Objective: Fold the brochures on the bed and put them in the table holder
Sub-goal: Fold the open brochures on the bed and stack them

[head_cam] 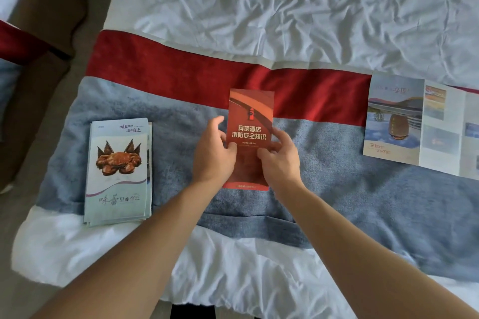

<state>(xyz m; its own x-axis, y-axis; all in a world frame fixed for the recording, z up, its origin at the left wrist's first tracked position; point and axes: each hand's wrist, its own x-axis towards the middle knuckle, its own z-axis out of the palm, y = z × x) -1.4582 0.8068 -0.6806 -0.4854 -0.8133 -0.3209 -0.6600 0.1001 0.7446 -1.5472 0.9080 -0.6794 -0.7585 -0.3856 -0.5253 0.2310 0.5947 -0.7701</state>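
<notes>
Bed point(311, 7): rumpled white sheet, red and grey-blue runner point(160, 70) across it.
Floor point(46, 33): brown, left of bed.
Red brochure point(250, 121): folded, mid-runner, pinched by left hand point(213, 152) and right hand point(281, 158).
Crab brochures point(118, 171): stacked left.
Lake brochure point(420, 121): unfolded right.

Left hand point(213, 151) and right hand point(281, 156) side by side, fingers curled, pinching, forearms outstretched
</notes>
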